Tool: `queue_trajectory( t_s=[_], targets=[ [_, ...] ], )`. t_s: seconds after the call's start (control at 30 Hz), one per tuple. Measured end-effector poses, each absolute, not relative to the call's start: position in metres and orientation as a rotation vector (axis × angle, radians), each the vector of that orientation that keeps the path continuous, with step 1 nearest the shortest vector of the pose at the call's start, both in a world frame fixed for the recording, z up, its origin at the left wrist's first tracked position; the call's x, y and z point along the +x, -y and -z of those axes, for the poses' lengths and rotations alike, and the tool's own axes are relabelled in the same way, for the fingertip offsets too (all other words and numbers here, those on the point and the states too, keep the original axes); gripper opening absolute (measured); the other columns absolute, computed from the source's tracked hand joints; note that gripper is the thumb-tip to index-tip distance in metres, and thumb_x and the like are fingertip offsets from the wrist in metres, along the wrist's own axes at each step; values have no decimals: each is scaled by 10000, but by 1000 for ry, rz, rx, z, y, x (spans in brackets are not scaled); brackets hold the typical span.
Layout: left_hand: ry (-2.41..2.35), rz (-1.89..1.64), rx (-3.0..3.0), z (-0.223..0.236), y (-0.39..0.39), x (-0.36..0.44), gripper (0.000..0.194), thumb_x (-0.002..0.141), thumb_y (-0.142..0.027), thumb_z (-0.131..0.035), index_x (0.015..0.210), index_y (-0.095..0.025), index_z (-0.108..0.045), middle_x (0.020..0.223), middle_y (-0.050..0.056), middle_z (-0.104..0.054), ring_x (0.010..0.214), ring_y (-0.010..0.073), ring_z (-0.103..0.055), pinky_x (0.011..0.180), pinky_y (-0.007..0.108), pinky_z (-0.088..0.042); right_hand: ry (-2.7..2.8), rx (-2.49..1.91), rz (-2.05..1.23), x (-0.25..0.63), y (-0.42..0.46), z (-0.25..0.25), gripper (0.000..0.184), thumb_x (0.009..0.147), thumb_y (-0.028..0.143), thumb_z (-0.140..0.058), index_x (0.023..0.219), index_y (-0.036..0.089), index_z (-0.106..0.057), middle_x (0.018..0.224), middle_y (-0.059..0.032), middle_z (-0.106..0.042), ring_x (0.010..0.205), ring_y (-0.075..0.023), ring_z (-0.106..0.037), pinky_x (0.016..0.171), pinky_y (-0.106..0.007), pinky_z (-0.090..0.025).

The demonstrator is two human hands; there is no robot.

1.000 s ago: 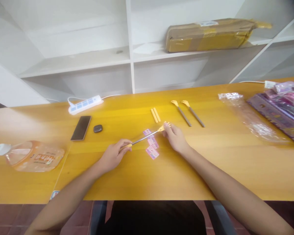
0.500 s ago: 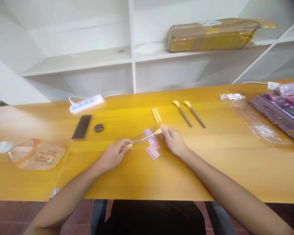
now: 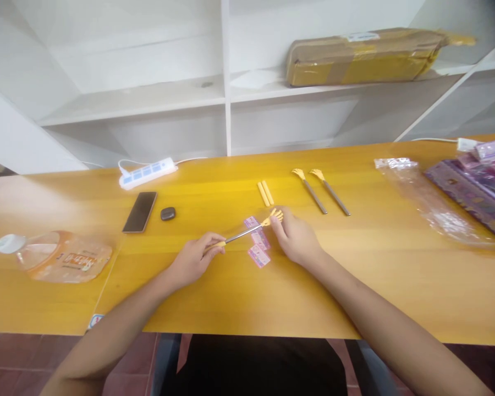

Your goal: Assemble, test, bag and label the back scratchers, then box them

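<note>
A back scratcher [image 3: 244,234] with a yellow hand-shaped head, a metal rod and a yellow handle is held aslant between both hands. My left hand [image 3: 193,258] is closed round its handle end. The fingers of my right hand [image 3: 297,236] are closed on the clawed head, thumb in front. Small pink printed cards [image 3: 259,256] lie on the table under the rod. Just beyond are two yellow handle tubes [image 3: 265,193], side by side. Farther right lie two more yellow heads on metal rods, a left one [image 3: 311,192] and a right one [image 3: 331,192], with no yellow handles on them.
A wooden table [image 3: 231,308] carries a power strip [image 3: 148,174], a phone [image 3: 140,212], a small black case [image 3: 168,213] and a plastic bottle [image 3: 66,257] at left. Clear plastic bags [image 3: 433,203] and a purple package [image 3: 470,192] lie at right. A taped carton [image 3: 367,58] sits on the shelf behind.
My right hand has shifted its grip slightly on the yellow head, showing more of the claws. My left hand stays on the handle. The whole view has moved slightly.
</note>
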State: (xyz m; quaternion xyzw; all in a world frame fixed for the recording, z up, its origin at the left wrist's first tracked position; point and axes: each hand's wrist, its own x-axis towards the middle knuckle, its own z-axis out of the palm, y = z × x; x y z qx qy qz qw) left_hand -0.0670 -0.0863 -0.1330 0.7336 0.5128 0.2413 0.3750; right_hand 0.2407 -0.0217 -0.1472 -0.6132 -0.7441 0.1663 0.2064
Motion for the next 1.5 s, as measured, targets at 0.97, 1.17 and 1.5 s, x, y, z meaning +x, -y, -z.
queue_trajectory(
  t_s=[0.97,1.17,1.5],
  targets=[
    [-1295,-580,1847,138,93,-60,240,1084,-461,-556,1196,-266,-640,1112,38,-841,1096,239,-793,986,384,-583,2327,-1645,-553,220,50,151,406,1129,477,-354,1235,146,-564,896,-119,-787,750,-264,-742,653,-293,-412],
    [-1271,-561,1820,140,96,-56,256,1081,-476,-560,1196,-265,-649,1127,42,-836,1072,234,-795,960,373,-599,2396,-1512,-653,213,61,153,428,1137,446,-331,1292,115,-554,877,-115,-792,697,-238,-740,685,-297,-473],
    [-1279,-556,1823,141,97,-56,248,1065,-473,-586,1185,-268,-657,1139,48,-825,1065,239,-784,953,379,-600,2409,-1491,-611,212,65,152,467,1135,471,-332,1314,108,-564,825,-103,-783,687,-257,-748,683,-322,-491]
  ],
)
